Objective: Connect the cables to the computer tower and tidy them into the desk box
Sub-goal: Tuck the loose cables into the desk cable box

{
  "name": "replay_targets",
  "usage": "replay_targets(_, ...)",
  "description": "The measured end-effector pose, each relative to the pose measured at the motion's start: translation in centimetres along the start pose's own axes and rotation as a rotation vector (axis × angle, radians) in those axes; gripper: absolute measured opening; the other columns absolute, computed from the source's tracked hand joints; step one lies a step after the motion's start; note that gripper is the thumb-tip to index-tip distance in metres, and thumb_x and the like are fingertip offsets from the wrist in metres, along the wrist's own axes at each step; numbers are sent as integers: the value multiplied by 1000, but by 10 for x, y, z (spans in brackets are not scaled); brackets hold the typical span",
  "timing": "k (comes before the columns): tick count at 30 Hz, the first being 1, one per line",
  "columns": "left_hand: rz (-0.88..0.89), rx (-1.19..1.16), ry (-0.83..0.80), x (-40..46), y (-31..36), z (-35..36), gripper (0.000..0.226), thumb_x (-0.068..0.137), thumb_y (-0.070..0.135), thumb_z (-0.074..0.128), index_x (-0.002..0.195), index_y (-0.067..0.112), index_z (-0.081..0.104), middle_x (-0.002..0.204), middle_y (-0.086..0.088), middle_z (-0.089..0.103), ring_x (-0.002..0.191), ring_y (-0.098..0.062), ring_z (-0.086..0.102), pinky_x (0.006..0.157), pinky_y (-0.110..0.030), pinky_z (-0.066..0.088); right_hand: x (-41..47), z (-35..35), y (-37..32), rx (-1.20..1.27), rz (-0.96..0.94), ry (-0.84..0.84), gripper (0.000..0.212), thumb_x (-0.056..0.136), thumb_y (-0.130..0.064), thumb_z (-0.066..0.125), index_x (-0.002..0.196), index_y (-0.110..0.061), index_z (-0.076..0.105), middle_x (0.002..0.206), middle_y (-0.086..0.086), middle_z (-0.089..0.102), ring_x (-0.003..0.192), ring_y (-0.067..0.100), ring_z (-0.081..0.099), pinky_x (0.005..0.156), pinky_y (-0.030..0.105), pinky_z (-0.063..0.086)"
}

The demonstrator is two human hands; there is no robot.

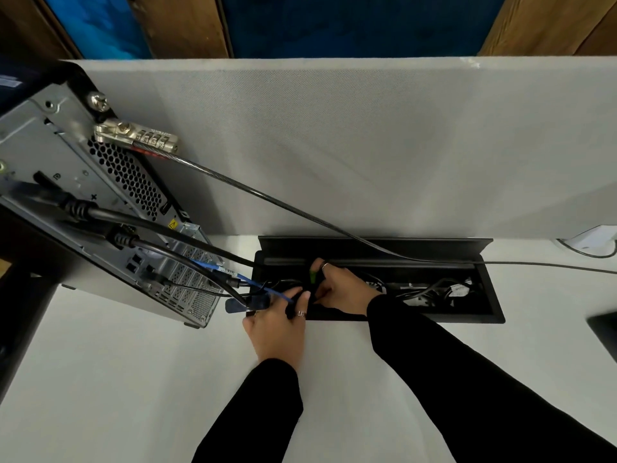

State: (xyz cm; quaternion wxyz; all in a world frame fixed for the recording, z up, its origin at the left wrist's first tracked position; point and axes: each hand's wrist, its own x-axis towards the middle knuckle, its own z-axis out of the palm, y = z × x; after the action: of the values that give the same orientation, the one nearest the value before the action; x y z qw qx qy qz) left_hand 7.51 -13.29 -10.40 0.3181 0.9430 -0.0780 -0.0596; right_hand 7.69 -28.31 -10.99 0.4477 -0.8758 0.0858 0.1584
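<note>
Black cables (160,225) run from the tower (100,195) into the desk box (494,315), both hands (277,329) gripping the bundle at its left end, so yanking could unplug one.

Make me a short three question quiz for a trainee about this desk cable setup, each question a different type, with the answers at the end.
1. True or false: the lid of the desk box is closed.
2. Multiple choice: the combination lock is fixed to A) the grey divider panel, B) the computer tower, C) the desk box.
3. Short answer: where is the blue cable relative to the left hand?

Key
1. False. The lid stands open and cables lie inside.
2. B. Its steel cable runs off to the right across the box.
3. It runs from the tower's rear down to the left hand's fingers at the box's left end, beside the right hand.
</note>
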Motion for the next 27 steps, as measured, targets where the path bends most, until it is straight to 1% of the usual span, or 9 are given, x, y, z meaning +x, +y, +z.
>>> replay_targets(3, -174, -17, 6, 0, 17, 3, 32, 85, 49, 57, 110, 31, 67, 108, -6, 67, 107, -27, 57, 91, -35, 26, 0, -2, 2, -24, -17, -12, 33, 79, 1, 59, 103, -18, 46, 74, 4, 62, 74, 20, 63, 74, 31, 49)
replay_targets(7, -302, -62, 8, 3, 27, 6, 32, 85, 51, 55, 107, 31, 68, 113, -1, 64, 110, -22, 53, 94, -36, 24, -6, -9, 3, 28, -38, -61, 31, 83, -5, 60, 100, -26, 44, 76, 0, 68, 72, 8, 63, 74, 22, 47)
replay_targets(10, -292, -24, -2, 6, 27, 7, 31, 85, 50, 55, 106, 30, 68, 109, -2, 65, 106, -22, 53, 92, -37, 24, -12, -8, 4, 230, -31, 16, 27, 83, -8, 66, 97, -22, 47, 80, 1, 70, 76, 7, 65, 79, 22, 50)
replay_targets(14, -282, -19, 4, 5, 25, 7, 29, 85, 48, 58, 102, 27, 69, 104, -4, 64, 102, -24, 53, 90, -37, 24, -17, 4, 7, 286, -13, 156, 35, 77, -6, 72, 82, -29, 47, 65, -9, 66, 65, -1, 63, 73, 16, 49)
replay_targets(18, -218, 23, 9, 4, 23, 4, 30, 86, 47, 57, 100, 24, 69, 98, -4, 65, 96, -24, 55, 88, -36, 25, -20, -4, 1, 195, -31, 91, 25, 82, -10, 67, 93, -20, 48, 71, -4, 66, 66, -2, 61, 74, 17, 47)
replay_targets(20, -198, 71, -3, 3, 22, 3, 31, 86, 49, 55, 99, 24, 68, 94, -4, 64, 93, -23, 55, 87, -35, 25, -25, -9, -2, 158, -20, 41, 18, 86, -16, 63, 96, -23, 49, 73, -1, 67, 64, -1, 59, 70, 15, 46)
replay_targets(23, -168, 87, -40, 2, 19, 1, 32, 87, 51, 52, 102, 28, 66, 86, 2, 57, 92, -20, 53, 81, -32, 21, -39, -17, -2, 213, -5, 16, 16, 89, -19, 60, 92, -32, 50, 83, -2, 70, 76, 1, 63, 74, 13, 47)
replay_targets(25, -100, 22, -42, 1, 12, -1, 25, 86, 45, 56, 100, 28, 67, 82, 7, 53, 86, -16, 49, 76, -28, 17, -51, -24, 3, 231, -1, 155, 19, 88, -14, 60, 89, -31, 51, 82, -6, 69, 73, -6, 63, 72, 11, 45)
replay_targets(27, -55, -122, 7, -7, 3, 1, 16, 83, 33, 65, 97, 24, 64, 82, 9, 51, 83, -15, 47, 79, -30, 23, -64, -33, 12, 129, 14, 356, 11, 90, -11, 58, 91, -22, 56, 79, -6, 68, 64, -9, 59, 65, 10, 44)
